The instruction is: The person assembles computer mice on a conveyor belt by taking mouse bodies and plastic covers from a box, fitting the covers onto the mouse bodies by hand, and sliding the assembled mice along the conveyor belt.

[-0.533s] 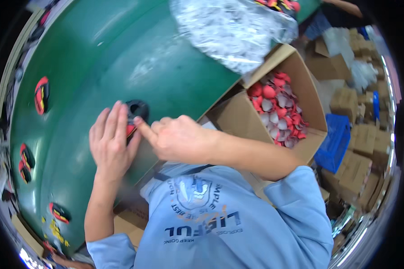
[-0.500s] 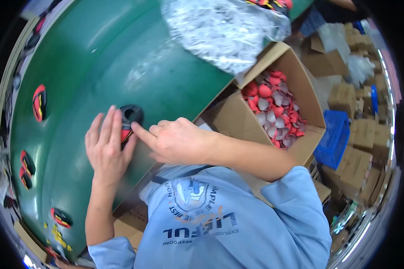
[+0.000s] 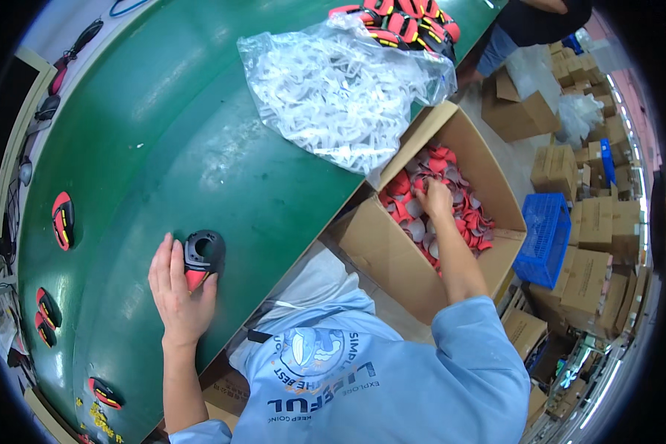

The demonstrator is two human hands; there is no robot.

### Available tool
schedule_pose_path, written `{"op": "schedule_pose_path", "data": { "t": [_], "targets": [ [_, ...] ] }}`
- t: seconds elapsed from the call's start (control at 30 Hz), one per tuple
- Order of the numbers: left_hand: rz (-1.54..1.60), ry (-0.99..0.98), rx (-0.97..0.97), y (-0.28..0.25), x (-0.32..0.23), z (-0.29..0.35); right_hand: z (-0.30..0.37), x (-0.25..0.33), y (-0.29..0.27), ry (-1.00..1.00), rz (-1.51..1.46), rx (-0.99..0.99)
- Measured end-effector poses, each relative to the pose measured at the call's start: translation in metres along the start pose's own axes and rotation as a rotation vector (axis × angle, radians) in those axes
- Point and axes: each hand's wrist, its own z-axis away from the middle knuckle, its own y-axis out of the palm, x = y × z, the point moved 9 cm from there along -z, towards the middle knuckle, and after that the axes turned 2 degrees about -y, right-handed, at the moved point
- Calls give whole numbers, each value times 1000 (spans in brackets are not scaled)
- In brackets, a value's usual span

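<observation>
On the green work surface, my left hand closes around a black plastic part with a round hole and a red lower end. Its thumb lies on the near side, its fingers on the far left side. Over at the right, my right hand reaches into an open cardboard box of curved red and grey pieces. Its fingers are bent together among the pieces; what they pinch, if anything, is too small to make out.
A clear plastic bag of whitish parts lies beyond the box, before a pile of red-and-black parts. Similar parts are spaced along the left. Blue crate and cartons stand at right. Another person is at the top right.
My right hand has left the black part and moved right into the box of curved pieces. My left hand still holds the part. The whole view has shifted slightly.
</observation>
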Motion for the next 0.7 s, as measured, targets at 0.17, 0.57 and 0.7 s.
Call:
{"op": "schedule_pose_path", "data": {
  "t": [0.17, 0.57, 0.7],
  "targets": [
    [46, 33, -24, -4, -8, -8, 10, -60, -42, -116, -624, -300],
    [108, -66, -176, -6, -6, -6, 158, 398, -151, -437, -1705, 758],
    [130, -31, -187, -9, -10, -6, 153, 419, -114, -433, -1572, 932]
  ]
}}
